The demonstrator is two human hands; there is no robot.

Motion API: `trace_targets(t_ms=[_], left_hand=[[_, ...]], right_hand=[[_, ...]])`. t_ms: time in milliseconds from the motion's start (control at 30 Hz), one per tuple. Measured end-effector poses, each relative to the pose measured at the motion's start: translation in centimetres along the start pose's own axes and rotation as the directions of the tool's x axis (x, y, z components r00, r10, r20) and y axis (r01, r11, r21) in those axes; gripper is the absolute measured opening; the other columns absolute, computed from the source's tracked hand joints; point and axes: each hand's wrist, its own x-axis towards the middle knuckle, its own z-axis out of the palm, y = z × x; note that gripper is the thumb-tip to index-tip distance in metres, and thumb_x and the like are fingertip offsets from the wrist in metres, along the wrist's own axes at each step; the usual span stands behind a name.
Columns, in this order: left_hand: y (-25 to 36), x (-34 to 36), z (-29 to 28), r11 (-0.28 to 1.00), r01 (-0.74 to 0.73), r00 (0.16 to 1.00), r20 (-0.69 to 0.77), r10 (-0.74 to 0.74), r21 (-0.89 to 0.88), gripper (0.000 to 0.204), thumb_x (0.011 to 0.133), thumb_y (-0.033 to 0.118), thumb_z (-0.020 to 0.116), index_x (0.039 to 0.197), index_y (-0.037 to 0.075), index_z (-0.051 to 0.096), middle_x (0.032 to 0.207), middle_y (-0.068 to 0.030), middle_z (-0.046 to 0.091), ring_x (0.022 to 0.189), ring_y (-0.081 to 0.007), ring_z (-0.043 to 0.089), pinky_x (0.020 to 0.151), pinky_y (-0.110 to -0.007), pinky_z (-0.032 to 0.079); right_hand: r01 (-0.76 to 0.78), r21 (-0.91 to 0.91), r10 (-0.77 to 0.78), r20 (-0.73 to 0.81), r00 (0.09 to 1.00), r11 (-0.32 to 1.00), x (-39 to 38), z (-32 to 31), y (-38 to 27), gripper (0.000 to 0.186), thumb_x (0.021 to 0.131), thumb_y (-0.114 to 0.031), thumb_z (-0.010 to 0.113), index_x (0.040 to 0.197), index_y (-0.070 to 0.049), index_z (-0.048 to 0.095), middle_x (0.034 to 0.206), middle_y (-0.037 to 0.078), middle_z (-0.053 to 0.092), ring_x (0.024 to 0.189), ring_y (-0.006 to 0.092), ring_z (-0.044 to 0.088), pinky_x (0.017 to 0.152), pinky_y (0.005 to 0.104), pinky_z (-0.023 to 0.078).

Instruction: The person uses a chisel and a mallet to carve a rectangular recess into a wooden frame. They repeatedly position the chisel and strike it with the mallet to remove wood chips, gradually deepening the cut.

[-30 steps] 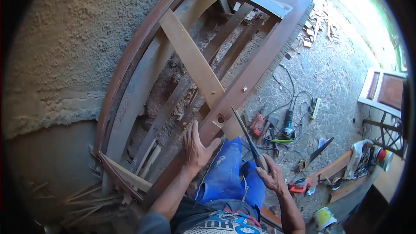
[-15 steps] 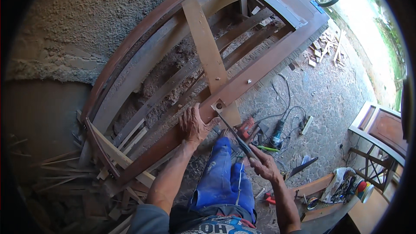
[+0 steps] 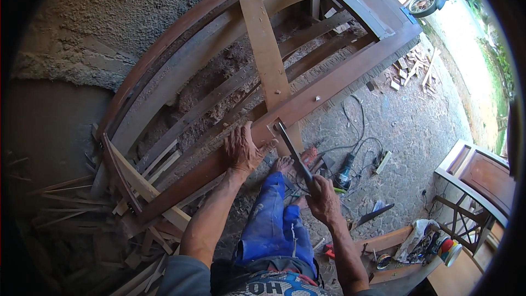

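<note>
A: As we look down past our knees, our left hand [image 3: 243, 151] lies flat on the lower rail of the frame [image 3: 329, 90], fingers spread wide, holding nothing, only pressing.

B: And our right hand [image 3: 324, 201] has its fingers closed tight round the handle of the hammer [image 3: 293, 151]. Its head sits up at the joint where the pale plank [image 3: 267, 57] crosses the rail, touching or just above the wood; we cannot tell which.

A: We judge the frame heavy and stiff, 1 big curved piece leaning over rubble and offcuts [image 3: 137, 186]. It will not flex, but it could rock on that loose bed, so our palm stays on the broad face of the rail, beside the joint.

B: We judge the hammer top-heavy, with a hard, slim handle. We grip it at the far end, which gives swing but less control so near our left fingers.

A: Behind it, a grinder [image 3: 345, 174] and cables [image 3: 359, 126] lie on the ground, well apart from both hands.
</note>
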Motion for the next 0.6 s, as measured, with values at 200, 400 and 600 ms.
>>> trace_targets(t_ms=[200, 400, 600], left_hand=[[0.0, -0.1, 0.5, 1.000, 0.000, 1.000, -0.018, 0.000, 0.005, 0.103, 0.075, 0.089, 0.054, 0.131, 0.003, 0.052, 0.114, -0.0225, 0.062, 0.110, -0.0421, 0.057, 0.093, -0.056, 0.042], [0.5, -0.4, 0.3, 1.000, 0.016, 1.000, 0.014, -0.016, 0.024, 0.104, 0.076, 0.090, 0.053, 0.131, 0.002, 0.051, 0.117, -0.0229, 0.061, 0.113, -0.0426, 0.056, 0.096, -0.057, 0.042], [0.4, 0.0, 0.3, 0.999, 0.010, 1.000, -0.007, -0.009, 0.036, 0.104, 0.076, 0.090, 0.052, 0.132, 0.001, 0.050, 0.118, -0.0237, 0.060, 0.114, -0.0437, 0.056, 0.098, -0.058, 0.040]], right_hand=[[0.076, -0.028, -0.073, 0.096, 0.993, 0.997, -0.2, -1.5, -0.2, 0.070, 0.093, -0.029, 0.066, 0.156, -0.018, 0.037, 0.102, 0.024, 0.068, 0.093, 0.0448, 0.068, 0.079, 0.0495, 0.054], [0.148, -0.044, -0.142, 0.119, 0.983, 0.988, 1.5, -2.3, 0.3, 0.068, 0.089, -0.020, 0.069, 0.152, -0.018, 0.044, 0.097, 0.019, 0.063, 0.079, 0.0436, 0.065, 0.069, 0.0507, 0.054], [0.086, -0.201, -0.089, -0.009, 0.996, 0.976, 0.9, 2.2, -0.2, 0.071, 0.093, -0.025, 0.068, 0.155, -0.013, 0.037, 0.098, 0.020, 0.064, 0.078, 0.0423, 0.066, 0.067, 0.0519, 0.054]])
